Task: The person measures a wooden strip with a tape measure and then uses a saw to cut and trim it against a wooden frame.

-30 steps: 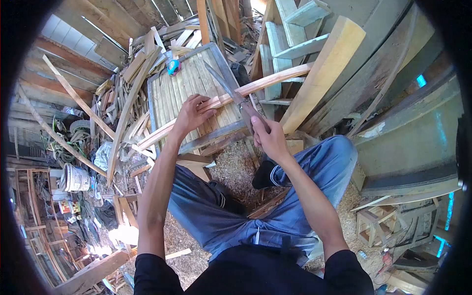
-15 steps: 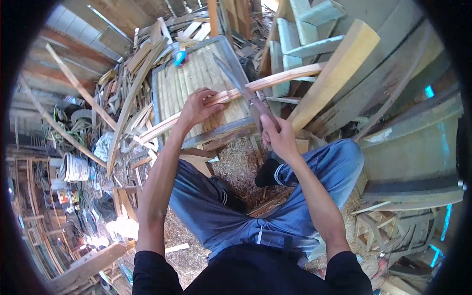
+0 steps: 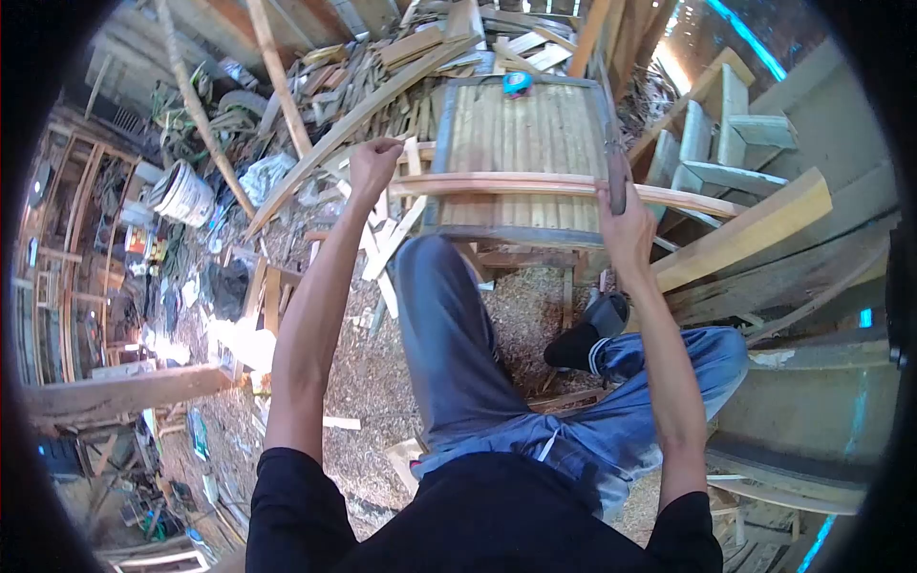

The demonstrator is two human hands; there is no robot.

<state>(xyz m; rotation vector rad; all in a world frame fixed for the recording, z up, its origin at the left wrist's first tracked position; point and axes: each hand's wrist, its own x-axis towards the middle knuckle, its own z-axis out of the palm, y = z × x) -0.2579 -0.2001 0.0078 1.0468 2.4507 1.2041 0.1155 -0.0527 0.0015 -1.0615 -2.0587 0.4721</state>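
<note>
My right hand [image 3: 626,229] is closed round the dark handle of a long-bladed knife [image 3: 613,143], whose blade points up and away from me. The knife is beside the right part of a long, thin, pinkish wooden strip [image 3: 506,183]. This strip lies across a slatted wooden panel [image 3: 521,124] with a grey frame, its right end near a thick pale beam [image 3: 755,229]. My left hand [image 3: 374,170] is raised near the strip's left end, apart from it, its fingers curled together. Whether something small is pinched there is hidden.
A blue tape measure [image 3: 517,84] sits at the panel's far edge. Scrap wood [image 3: 420,72] is heaped behind. White stepped boards [image 3: 726,153] stand at the right, a white bucket [image 3: 181,194] at the left. Wood shavings [image 3: 525,301] cover the floor.
My left hand has let go of the strip and lifted to the left. My right hand has moved the knife off the strip's middle towards its right, turning it more upright. The view has swung left.
</note>
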